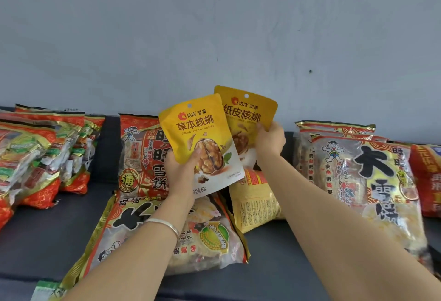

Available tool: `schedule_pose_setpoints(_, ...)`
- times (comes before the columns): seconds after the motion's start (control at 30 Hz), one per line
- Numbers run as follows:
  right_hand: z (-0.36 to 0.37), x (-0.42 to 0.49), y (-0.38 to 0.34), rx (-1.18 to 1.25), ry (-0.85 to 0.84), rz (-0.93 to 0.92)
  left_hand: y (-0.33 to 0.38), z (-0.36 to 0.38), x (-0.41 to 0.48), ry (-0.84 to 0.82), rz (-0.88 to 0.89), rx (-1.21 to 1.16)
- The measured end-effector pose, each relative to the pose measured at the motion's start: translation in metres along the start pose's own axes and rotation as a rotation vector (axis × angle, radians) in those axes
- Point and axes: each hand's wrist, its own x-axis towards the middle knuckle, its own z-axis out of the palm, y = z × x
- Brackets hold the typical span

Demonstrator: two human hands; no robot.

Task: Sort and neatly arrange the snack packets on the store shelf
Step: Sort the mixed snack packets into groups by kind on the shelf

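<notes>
**Two-handed comparison of matching pouches above the dark grey shelf (59, 229).** My left hand (181, 172) pinches the lower left corner of the front glossy yellow-and-white walnut pouch (202, 133), thumb on the printed face and fingers behind. My right hand (269, 143) grips the right edge of the rear glossy yellow walnut pouch (248, 114). Both pouches are lifted clear of the shelf, upright, faces toward me, the front one overlapping the rear one's left side. Beneath them lie a large clear rice-cracker bag with red-and-gold trim (207, 236) and a yellow printed packet (257, 203). A stack of similar large bags (372, 181) sits at right, and a pile of red-and-green packets (35, 157) at left.

The step in hand, as I judge it, is sorting — the printed titles differ, so these are probably two varieties and belong in separate, adjacent rows. To do it well I should hold the pouches by their edges rather than crush the contents and keep the labels forward. Each pouch should go on bare shelf — not on the slippery big bags, where a light pouch would likely slide or topple.
</notes>
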Motion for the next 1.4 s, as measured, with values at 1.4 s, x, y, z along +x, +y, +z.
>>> schedule_pose_setpoints(1.4, -0.621, 0.080, 0.074, 0.003, 0.572, -0.066, -0.020, 0.443, -0.365, -0.607, 0.071, -0.099)
